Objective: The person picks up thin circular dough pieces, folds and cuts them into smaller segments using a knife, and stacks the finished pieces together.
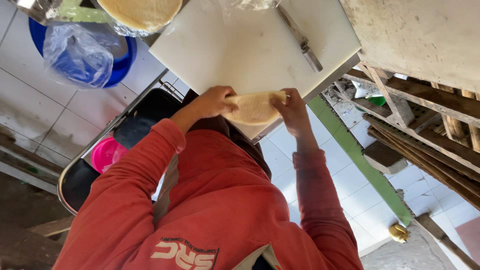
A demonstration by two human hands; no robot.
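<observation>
My left hand (212,102) and my right hand (292,112) both grip a thin, pale, flat sheet of dough (255,107), one at each end. They hold it just off the near edge of a white cutting board (240,50). A long knife with a metal handle (301,39) lies on the board's far right side. My red long sleeves and chest fill the lower part of the view.
A pale dough round under plastic wrap (142,12) sits beyond the board. A blue basin (125,62) holding a clear plastic bag (77,57) stands at the upper left. Below are a black metal-rimmed tray (145,112), a pink bowl (105,152), wooden planks (425,145) and tiled floor.
</observation>
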